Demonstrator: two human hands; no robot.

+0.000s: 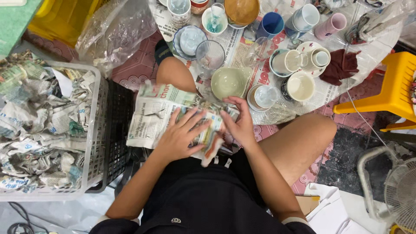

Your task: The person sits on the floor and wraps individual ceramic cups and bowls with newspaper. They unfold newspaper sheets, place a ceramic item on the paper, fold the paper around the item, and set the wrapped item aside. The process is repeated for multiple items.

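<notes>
We had a sheet of newspaper [156, 115] spread across our lap, and both hands were pressed on a bundle [207, 138] being wrapped in it. Our left hand [182, 135] lay flat with fingers spread over the paper, holding it down; our right hand [238, 123] curled around the bundle's right side, folding the paper in. What was inside we could not tell, as the paper hid it entirely.

Judging from how things lay, the wrapping job looked well under way but far from over. The white basket [93, 143] at our left, on the floor, was filled near to its rim with crumpled newspaper parcels [39, 125], which read as pieces already done. Ahead of our knees, on newspaper spread over the floor, plenty of crockery remained bare: a pale green bowl [229, 82] just beyond the bundle, a clear glass [210, 55], a white cup [300, 86], a blue mug [272, 24], a pink mug [331, 25], a brown bowl [242, 11] and several more cups and saucers. A dark red cloth [342, 65] lay among them, and a yellow stool [390, 86] stood toward the right.
</notes>
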